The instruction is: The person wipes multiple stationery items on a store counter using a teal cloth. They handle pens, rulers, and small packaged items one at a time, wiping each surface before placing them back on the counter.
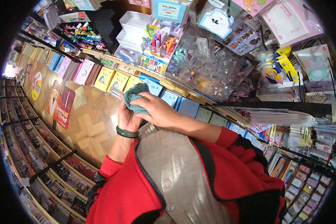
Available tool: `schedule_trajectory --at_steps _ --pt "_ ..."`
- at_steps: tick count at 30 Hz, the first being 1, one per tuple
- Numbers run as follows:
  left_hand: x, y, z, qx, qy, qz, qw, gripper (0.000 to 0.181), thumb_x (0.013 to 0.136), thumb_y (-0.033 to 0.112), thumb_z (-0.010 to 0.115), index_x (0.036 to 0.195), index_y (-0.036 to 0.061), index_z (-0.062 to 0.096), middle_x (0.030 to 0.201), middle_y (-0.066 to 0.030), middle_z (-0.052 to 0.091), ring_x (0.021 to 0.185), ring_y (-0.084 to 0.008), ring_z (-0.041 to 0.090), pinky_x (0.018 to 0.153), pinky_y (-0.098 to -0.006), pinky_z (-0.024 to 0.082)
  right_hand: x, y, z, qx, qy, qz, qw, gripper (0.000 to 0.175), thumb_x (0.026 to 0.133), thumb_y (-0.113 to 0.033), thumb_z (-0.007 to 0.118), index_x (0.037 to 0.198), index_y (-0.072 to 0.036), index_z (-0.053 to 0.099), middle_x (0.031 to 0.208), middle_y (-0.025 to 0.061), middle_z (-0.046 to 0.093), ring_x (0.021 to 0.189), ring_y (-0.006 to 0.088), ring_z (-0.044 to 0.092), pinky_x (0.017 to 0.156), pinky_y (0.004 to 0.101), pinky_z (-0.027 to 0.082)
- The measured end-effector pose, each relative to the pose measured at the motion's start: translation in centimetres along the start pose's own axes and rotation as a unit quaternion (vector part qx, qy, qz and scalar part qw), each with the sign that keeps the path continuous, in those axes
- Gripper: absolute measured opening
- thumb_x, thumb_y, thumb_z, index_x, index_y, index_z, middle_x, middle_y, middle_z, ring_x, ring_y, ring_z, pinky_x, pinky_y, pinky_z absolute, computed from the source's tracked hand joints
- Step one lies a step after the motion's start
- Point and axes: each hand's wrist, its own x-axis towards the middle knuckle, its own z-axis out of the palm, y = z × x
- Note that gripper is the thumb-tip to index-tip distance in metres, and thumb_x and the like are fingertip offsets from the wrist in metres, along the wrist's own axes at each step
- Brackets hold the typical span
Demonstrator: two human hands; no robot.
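My right hand (154, 109) is closed around a bunched teal cloth (137, 96) and presses it against what my left hand holds. My left hand (128, 117), with a dark green bangle at the wrist, supports a clear plastic object (116, 92) from below. Only one end of that object sticks out past the cloth, so its exact kind cannot be told. Both hands are in front of my chest, above the wooden floor and close to a low row of yellow and blue booklets (119, 81).
A shelf along the right carries clear acrylic compartments (201, 72), highlighters (156, 42), stacked clear boxes (133, 28) and a rack of colored pens (85, 35). Hanging packets (288, 22) jut out at upper right. Across the parquet floor (92, 120) stand tiered shelves (47, 145).
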Motion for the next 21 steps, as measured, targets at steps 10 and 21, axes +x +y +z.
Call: schedule_trajectory --at_steps 10,21 --pt "0.0 -1.2 2.8 0.140 0.031 -0.002 0.990 0.023 0.099 0.026 0.052 0.116 0.0108 0.052 0.130 -0.0107 0.051 0.124 -0.0266 0.046 0.102 -0.0480 0.039 0.3 0.8 -3.9 -0.263 -0.017 0.050 0.963 0.032 0.082 -0.035 0.067 0.095 -0.008 0.055 0.081 0.0145 0.061 0.078 0.0327 0.064 0.064 0.0432 0.050" --pt "1.5 -3.7 -0.4 0.841 -0.079 0.215 0.491 0.040 0.073 -0.006 0.061 0.110 0.0035 0.049 0.098 -0.0199 0.059 0.089 -0.0408 0.056 0.077 -0.0461 0.046 -1.5 2.7 -9.3 0.009 -0.068 0.105 0.992 0.043 0.083 -0.033 0.070 0.117 -0.010 0.059 0.098 0.0123 0.068 0.085 0.0320 0.066 0.074 0.0404 0.051"
